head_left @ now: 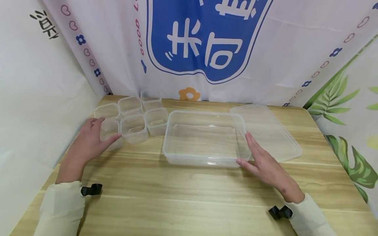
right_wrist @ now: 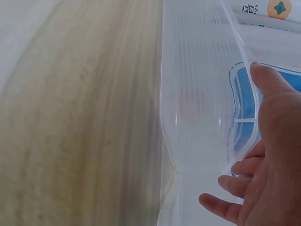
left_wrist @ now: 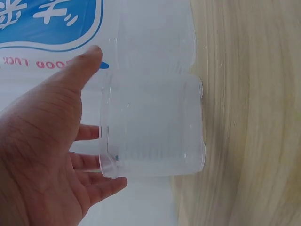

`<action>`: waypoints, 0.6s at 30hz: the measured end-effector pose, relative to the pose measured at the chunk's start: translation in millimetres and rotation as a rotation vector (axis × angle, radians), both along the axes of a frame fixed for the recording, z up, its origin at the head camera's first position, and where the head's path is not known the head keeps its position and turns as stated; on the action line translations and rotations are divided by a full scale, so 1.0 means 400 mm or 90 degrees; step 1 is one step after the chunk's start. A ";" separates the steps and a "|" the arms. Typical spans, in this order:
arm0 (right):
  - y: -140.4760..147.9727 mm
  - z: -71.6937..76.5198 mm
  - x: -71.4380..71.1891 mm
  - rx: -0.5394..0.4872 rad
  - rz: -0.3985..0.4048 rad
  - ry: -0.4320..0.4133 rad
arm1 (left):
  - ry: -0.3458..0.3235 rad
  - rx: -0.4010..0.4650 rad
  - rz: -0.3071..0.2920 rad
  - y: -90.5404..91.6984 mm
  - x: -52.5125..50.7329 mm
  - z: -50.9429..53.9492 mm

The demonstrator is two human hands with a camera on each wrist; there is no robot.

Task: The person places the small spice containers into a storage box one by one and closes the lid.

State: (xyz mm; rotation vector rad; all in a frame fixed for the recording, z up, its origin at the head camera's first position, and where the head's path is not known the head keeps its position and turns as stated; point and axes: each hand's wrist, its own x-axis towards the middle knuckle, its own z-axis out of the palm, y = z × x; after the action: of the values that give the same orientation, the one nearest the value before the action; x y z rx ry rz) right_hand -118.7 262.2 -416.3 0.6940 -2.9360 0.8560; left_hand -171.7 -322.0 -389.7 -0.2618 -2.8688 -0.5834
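Several small clear plastic containers [head_left: 134, 134] stand in two rows at the left of the table. My left hand [head_left: 91, 139] is at the nearest left small container [left_wrist: 153, 125], thumb and fingers spread apart around its rim. In the left wrist view the thumb stands off that container, and the other fingers reach its edge. Right of these stands a large rectangular clear plastic container [head_left: 203, 160], uncovered, with nothing seen inside. My right hand [head_left: 267, 167] is at its right front corner; in the right wrist view the thumb touches the rim and the fingers [right_wrist: 221, 207] are spread loosely.
A flat clear lid [head_left: 271, 137] lies on the wooden table [head_left: 177, 203], right of the large container and partly behind it. A printed cloth [head_left: 118, 49] hangs along the back edge, and more cloth [head_left: 351, 137] hangs at the sides.
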 end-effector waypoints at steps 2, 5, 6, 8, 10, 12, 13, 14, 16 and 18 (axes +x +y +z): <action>-0.001 -0.001 0.000 -0.006 -0.001 -0.004 | -0.022 0.003 0.006 -0.001 -0.001 0.000; -0.001 -0.003 0.001 -0.014 -0.005 -0.010 | -0.053 0.002 0.008 -0.002 -0.003 0.003; -0.001 -0.004 0.001 -0.015 -0.006 -0.010 | -0.060 0.000 0.008 -0.003 -0.004 0.004; 0.000 -0.004 0.001 -0.016 -0.006 -0.009 | -0.070 -0.001 0.009 -0.004 -0.004 0.007; 0.000 -0.004 0.000 -0.014 -0.004 -0.003 | -0.078 -0.003 0.011 -0.005 -0.004 0.010; 0.001 -0.003 0.000 -0.012 -0.001 0.001 | -0.086 -0.002 0.012 -0.006 -0.003 0.011; 0.001 -0.003 0.000 -0.011 0.000 0.001 | -0.090 -0.002 0.013 -0.007 -0.003 0.010; 0.001 -0.003 0.001 -0.010 0.000 0.000 | -0.094 -0.003 0.014 -0.009 -0.002 0.010; 0.002 -0.002 0.001 -0.009 -0.001 -0.002 | -0.104 -0.001 0.015 -0.010 -0.001 0.009; 0.003 -0.002 0.002 -0.008 -0.002 -0.007 | -0.110 -0.001 0.013 -0.009 0.000 0.010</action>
State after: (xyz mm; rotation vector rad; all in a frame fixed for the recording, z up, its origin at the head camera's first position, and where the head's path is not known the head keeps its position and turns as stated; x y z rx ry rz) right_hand -117.7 263.3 -417.2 0.6863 -2.9376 0.8798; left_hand -171.5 -325.8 -385.8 -0.1918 -3.0331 -0.6293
